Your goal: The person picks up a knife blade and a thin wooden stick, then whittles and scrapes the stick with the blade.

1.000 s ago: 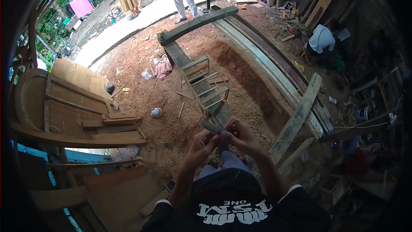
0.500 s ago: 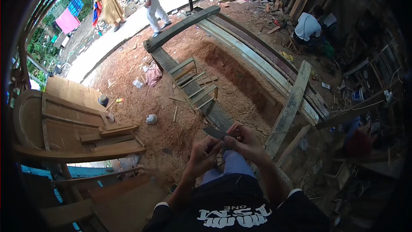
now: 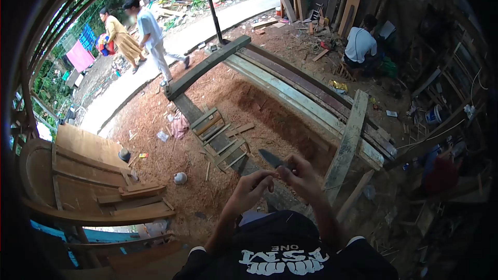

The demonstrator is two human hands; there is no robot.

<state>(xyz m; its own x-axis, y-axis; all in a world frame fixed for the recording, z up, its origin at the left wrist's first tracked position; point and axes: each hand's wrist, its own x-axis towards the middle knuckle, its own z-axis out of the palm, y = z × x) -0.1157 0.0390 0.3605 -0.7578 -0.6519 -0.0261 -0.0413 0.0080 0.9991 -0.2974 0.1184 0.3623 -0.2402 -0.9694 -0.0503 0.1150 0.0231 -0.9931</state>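
left hand (image 3: 251,189): fingers bunched beside the knife (image 3: 271,159), cannot tell whether this grip holds anything | right hand (image 3: 301,177): grip closed around knife, dark blade pointing away from body, near right edge of plank (image 3: 185,106) | slatted wooden frame (image 3: 209,129) lies on plank, overhanging its right edge

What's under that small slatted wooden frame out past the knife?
The slatted frame lies over a long plank, visible between its slats, with shaving-strewn ground alongside. Whatever sits directly beneath each slat is covered and can't be seen.
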